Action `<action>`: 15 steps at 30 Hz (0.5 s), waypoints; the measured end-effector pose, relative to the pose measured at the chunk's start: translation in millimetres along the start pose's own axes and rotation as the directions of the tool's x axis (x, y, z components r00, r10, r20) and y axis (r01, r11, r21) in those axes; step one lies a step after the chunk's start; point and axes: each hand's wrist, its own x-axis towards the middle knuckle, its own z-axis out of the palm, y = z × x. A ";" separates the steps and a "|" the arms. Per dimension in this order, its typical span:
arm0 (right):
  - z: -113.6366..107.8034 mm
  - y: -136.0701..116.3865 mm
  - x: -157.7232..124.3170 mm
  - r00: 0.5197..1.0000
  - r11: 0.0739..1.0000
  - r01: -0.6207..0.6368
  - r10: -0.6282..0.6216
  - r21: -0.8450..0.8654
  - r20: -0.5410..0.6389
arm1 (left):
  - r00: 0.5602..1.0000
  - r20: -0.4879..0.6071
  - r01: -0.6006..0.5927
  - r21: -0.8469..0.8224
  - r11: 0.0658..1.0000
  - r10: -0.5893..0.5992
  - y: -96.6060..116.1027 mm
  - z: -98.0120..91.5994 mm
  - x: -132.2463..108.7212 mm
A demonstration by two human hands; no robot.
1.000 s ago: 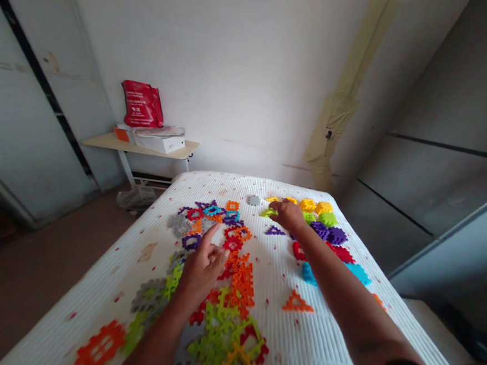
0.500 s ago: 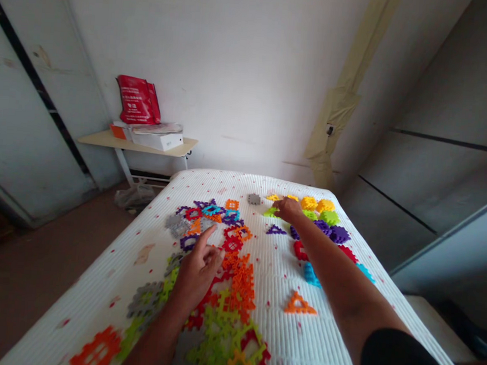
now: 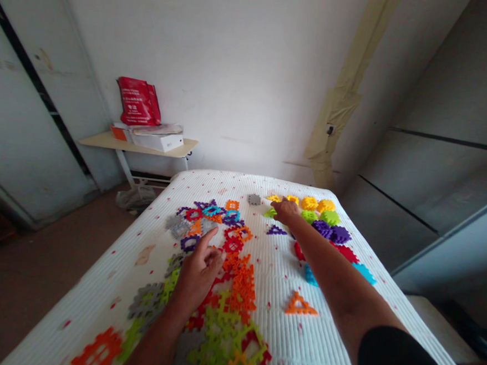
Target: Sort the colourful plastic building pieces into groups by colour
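Note:
My left hand (image 3: 201,266) hovers above a loose heap of interlocking plastic pieces, its index finger stretched out and the others loosely bent; nothing is in it. Under and beside it lie orange pieces (image 3: 243,288), lime-green pieces (image 3: 220,336) and grey pieces (image 3: 145,301). My right hand reaches far across the bed (image 3: 287,210), its fingers closed down at a lime-green piece (image 3: 270,213) that lies on the cover and is partly hidden by them. Near those fingers are a yellow triangular piece (image 3: 273,197), a purple triangular piece (image 3: 276,230) and a grey square piece (image 3: 254,199).
Yellow stacks (image 3: 309,203), green stacks (image 3: 330,217), purple stacks (image 3: 340,234), red pieces (image 3: 347,253) and blue pieces (image 3: 363,273) form rows at the right. An orange triangular piece (image 3: 300,304) lies nearer. Behind stands a small table (image 3: 146,147) with a red bag (image 3: 138,102).
My right hand has shifted slightly left and down over the lime-green piece. My left hand stays almost still, and the loose pieces have not visibly moved.

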 end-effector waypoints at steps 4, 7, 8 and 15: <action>0.2 -3.5 1.7 1.000 1.000 0.004 -0.004 -0.017 0.019 | 1.000 -0.005 0.004 0.010 1.000 -0.004 1.6 -0.7 -0.3; 0.5 -5.9 3.2 1.000 0.999 0.010 -0.009 -0.032 0.028 | 1.000 0.003 -0.004 0.004 1.000 0.004 1.7 -0.7 -0.9; 0.6 -6.7 3.7 0.999 0.999 0.012 -0.011 -0.038 0.030 | 1.000 0.005 -0.007 0.005 1.000 0.007 1.6 -0.8 -1.1; 1.0 -11.8 6.1 0.999 0.998 0.009 -0.006 -0.059 0.048 | 1.000 0.006 -0.022 0.013 1.000 0.022 0.7 -1.2 -0.6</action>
